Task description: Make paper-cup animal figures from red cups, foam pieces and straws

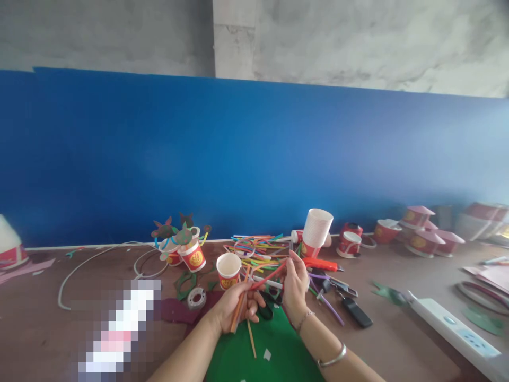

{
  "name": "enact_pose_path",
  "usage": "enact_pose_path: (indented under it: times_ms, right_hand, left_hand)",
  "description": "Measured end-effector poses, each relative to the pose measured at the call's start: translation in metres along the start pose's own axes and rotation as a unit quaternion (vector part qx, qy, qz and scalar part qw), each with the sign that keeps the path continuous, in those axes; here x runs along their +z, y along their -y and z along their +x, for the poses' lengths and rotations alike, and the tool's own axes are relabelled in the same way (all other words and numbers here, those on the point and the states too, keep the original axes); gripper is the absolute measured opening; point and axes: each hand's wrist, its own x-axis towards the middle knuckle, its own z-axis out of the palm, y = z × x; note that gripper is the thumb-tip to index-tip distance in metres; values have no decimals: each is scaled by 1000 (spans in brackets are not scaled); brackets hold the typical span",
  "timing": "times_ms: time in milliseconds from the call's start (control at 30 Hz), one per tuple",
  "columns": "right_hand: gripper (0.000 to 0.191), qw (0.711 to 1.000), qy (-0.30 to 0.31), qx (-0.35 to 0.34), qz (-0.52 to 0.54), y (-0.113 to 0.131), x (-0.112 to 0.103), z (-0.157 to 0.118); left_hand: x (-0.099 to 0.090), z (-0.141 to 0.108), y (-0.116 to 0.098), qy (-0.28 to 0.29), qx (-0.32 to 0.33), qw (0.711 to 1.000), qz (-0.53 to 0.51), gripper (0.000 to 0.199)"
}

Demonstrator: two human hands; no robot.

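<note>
Plastic straws (258, 252) glossy; green felt sheet (262, 345) matt; paper cup (228, 270) glossy; wooden tabletop (47, 281) matt.

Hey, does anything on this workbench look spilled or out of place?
Yes. A stack of white paper cups sits tilted on a red paper cup instead of standing straight, so it looks unstable. Beside it, thin coloured plastic straws lie in a loose, scattered heap.

Left hand (237, 307) holding orange straws (236, 321), right hand (296, 284) pinching red straw (270, 277)
</note>
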Motion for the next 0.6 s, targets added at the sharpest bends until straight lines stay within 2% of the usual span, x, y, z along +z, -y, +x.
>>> enact_pose_path:
  times_ms: [167, 333, 400, 600]
  right_hand:
    - [42, 999, 42, 8, 14, -5, 0, -1]
    - [36, 978, 195, 73, -8, -9, 4, -7]
    - [36, 967, 239, 89, -14, -9, 5, -10]
    - [36, 951, 290, 103, -15, -12, 7, -16]
  left_hand:
    - [5, -3, -2, -7, -4, 1000, 5, 37]
    - [7, -6, -2, -10, 5, 1000, 26, 34]
    - [6, -6, -1, -3, 10, 999, 35, 35]
    - [1, -4, 4, 46, 28, 997, 61, 37]
